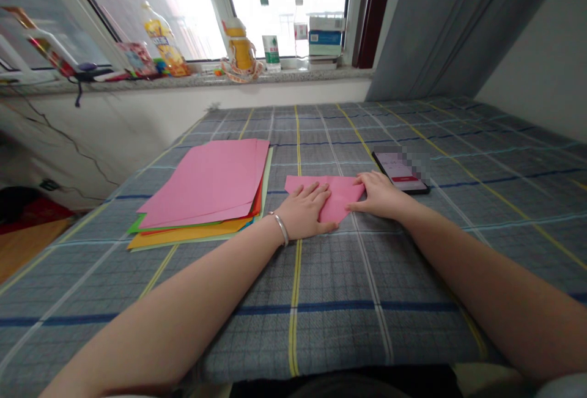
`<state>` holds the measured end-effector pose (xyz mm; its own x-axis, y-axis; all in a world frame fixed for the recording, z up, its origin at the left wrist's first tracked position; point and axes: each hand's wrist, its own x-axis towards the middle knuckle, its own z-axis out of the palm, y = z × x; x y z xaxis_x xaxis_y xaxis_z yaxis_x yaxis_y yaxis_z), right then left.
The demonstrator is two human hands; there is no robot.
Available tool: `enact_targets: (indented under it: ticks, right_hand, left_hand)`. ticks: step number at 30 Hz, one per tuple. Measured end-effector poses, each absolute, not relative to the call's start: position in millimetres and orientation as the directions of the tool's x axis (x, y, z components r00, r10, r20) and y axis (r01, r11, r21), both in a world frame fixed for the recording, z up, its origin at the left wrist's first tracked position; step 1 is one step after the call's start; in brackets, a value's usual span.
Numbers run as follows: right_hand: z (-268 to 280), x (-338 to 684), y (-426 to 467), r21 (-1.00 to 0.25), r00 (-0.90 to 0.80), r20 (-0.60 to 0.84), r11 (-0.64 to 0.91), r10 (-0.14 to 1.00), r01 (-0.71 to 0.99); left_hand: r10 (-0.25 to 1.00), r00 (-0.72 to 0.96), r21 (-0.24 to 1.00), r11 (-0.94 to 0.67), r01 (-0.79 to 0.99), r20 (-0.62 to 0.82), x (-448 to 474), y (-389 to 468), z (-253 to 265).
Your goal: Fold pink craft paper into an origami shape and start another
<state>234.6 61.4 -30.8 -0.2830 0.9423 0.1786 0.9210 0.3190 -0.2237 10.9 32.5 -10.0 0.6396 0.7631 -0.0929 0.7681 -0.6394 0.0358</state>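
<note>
head view: left hand (306, 211) and right hand (380, 195), fingers flat and released, press folded pink paper (339, 193) mid-bed; light, creasable, likely best gripped at corners.

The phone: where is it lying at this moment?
In the head view the phone lies flat on the plaid cloth, right of centre, just beyond the right hand and right of the folded pink paper.
</note>
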Motion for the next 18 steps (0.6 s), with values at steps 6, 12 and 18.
enact_targets:
  ticks: [6, 12, 18]
  right_hand:
    - [-25, 242, 65, -0.235, -0.305, 0.108, 0.322, 0.946, 0.917]
    - [-21, 247, 65, -0.246, -0.281, 0.080, 0.292, 0.956, 0.924]
    - [-19, 243, 64, -0.180, -0.249, 0.101, 0.264, 0.963, 0.948]
  left_hand:
    - [0.763, 0.640, 0.038, -0.640, 0.768, -0.092, 11, 32, -10]
    - [0.762, 0.639, 0.049, -0.638, 0.768, -0.102, 11, 33, -10]
    - [0.762, 0.641, 0.048, -0.640, 0.767, -0.093, 11, 34, -11]
